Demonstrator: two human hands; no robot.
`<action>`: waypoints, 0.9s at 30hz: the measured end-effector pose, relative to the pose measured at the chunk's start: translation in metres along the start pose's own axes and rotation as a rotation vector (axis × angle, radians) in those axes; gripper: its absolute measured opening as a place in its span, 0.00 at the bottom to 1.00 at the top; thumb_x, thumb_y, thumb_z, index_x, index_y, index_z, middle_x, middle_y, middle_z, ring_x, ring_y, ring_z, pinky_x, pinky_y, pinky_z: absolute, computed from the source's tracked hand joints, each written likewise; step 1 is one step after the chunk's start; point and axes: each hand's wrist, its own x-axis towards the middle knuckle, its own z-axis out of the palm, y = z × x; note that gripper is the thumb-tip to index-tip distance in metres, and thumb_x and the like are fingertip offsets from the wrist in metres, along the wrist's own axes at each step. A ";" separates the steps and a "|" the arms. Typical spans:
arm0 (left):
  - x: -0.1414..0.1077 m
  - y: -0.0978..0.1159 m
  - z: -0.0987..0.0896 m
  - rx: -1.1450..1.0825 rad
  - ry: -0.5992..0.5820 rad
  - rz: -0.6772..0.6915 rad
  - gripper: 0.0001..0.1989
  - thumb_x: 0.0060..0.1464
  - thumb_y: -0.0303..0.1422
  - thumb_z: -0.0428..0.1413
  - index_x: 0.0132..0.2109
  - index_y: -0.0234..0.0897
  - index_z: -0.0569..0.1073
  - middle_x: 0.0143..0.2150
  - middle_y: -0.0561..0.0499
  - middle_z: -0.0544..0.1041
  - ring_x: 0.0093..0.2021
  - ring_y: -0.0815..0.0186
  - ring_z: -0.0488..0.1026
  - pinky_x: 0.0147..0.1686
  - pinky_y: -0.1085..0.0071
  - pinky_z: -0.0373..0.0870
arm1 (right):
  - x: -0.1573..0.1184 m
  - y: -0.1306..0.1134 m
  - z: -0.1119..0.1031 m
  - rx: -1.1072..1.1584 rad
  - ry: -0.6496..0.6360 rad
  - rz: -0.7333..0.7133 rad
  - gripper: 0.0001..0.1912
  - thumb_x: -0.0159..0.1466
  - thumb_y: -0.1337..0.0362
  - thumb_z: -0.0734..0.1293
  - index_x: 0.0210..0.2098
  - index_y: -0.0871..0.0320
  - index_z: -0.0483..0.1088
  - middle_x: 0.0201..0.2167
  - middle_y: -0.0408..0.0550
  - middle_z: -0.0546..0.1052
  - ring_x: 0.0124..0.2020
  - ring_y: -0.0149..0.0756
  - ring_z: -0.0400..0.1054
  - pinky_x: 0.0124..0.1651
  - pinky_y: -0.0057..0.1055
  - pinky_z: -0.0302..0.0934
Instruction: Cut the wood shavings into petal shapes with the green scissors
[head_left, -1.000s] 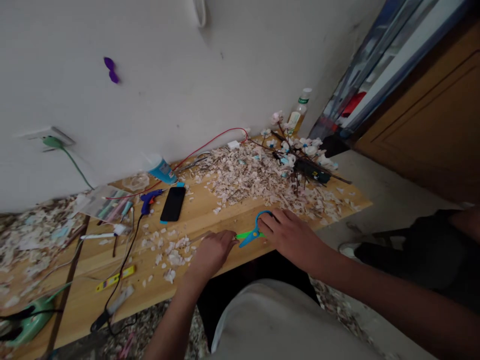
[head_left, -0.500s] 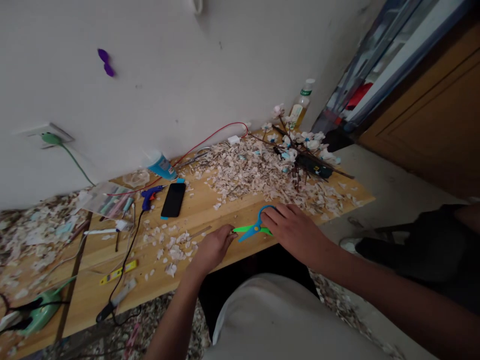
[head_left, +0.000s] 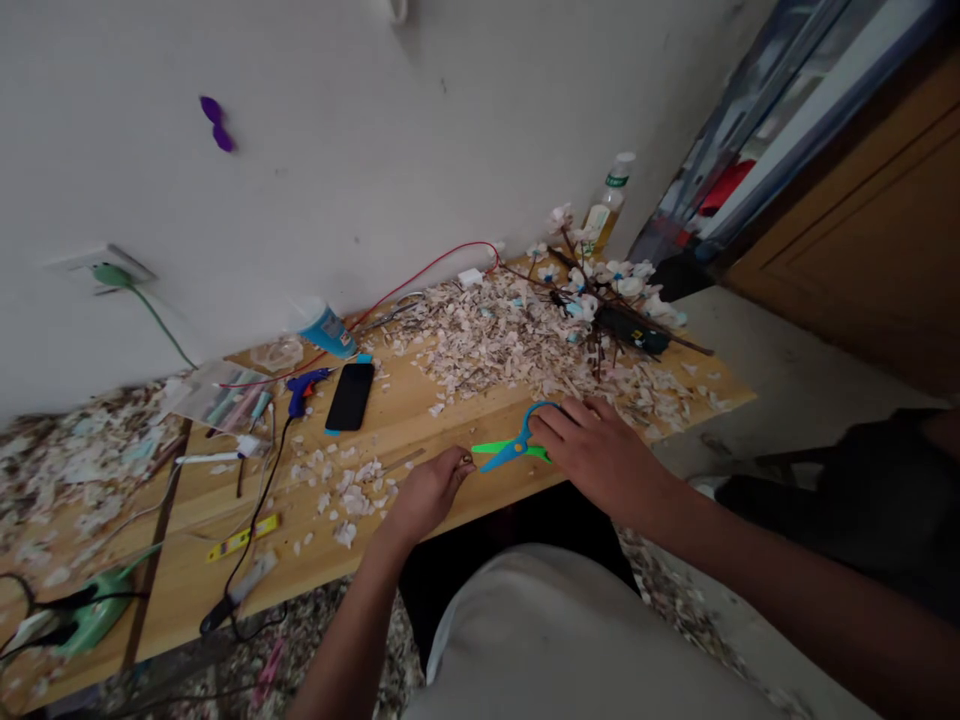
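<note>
My right hand (head_left: 596, 452) is closed round the handles of a pair of scissors (head_left: 516, 450) with one blue and one green blade. The blades point left and stand slightly apart. Just beyond their tips, my left hand (head_left: 433, 492) is pinched on something small and brownish, mostly hidden by the fingers, so its kind does not show. Both hands are above the table's front edge. Pale petal-like scraps (head_left: 360, 495) lie left of my left hand. A large heap of similar shavings (head_left: 495, 335) spreads behind the scissors.
Branches with white blossoms (head_left: 600, 285) lie at the back right by a bottle (head_left: 604, 205). A black phone (head_left: 350, 397), a blue glue gun (head_left: 304, 390), a blue cup (head_left: 328, 330), a yellow cutter (head_left: 242, 537) and a green glue gun (head_left: 94, 610) are leftward. Cords cross the wooden table (head_left: 300, 560).
The scissor blades have come closer together, and a small gap now shows between their tips and my left hand. The whole view has shifted slightly.
</note>
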 end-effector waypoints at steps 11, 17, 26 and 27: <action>0.001 0.002 0.000 0.008 0.023 0.008 0.16 0.66 0.43 0.45 0.51 0.41 0.71 0.42 0.46 0.79 0.42 0.58 0.77 0.38 0.68 0.68 | 0.002 -0.002 0.003 0.047 -0.002 -0.037 0.07 0.68 0.69 0.62 0.45 0.59 0.69 0.41 0.50 0.73 0.45 0.44 0.61 0.44 0.40 0.53; 0.001 0.001 0.000 0.102 -0.005 0.021 0.18 0.67 0.44 0.43 0.49 0.40 0.71 0.40 0.46 0.80 0.39 0.58 0.77 0.35 0.69 0.67 | 0.005 -0.002 0.003 0.037 0.009 -0.074 0.08 0.67 0.71 0.61 0.44 0.58 0.70 0.40 0.50 0.73 0.44 0.44 0.61 0.43 0.40 0.53; 0.002 0.008 0.001 0.253 -0.058 0.082 0.17 0.67 0.42 0.41 0.45 0.37 0.70 0.34 0.45 0.79 0.34 0.58 0.77 0.30 0.70 0.63 | 0.015 -0.002 -0.007 -0.054 0.035 -0.185 0.09 0.68 0.71 0.60 0.42 0.57 0.71 0.40 0.50 0.72 0.42 0.44 0.59 0.41 0.39 0.53; 0.002 0.009 0.001 0.263 -0.068 0.087 0.17 0.68 0.42 0.42 0.45 0.37 0.69 0.34 0.45 0.78 0.34 0.58 0.77 0.30 0.70 0.63 | 0.016 -0.002 -0.007 -0.052 0.040 -0.193 0.09 0.67 0.71 0.60 0.42 0.57 0.71 0.39 0.50 0.72 0.42 0.43 0.59 0.40 0.39 0.53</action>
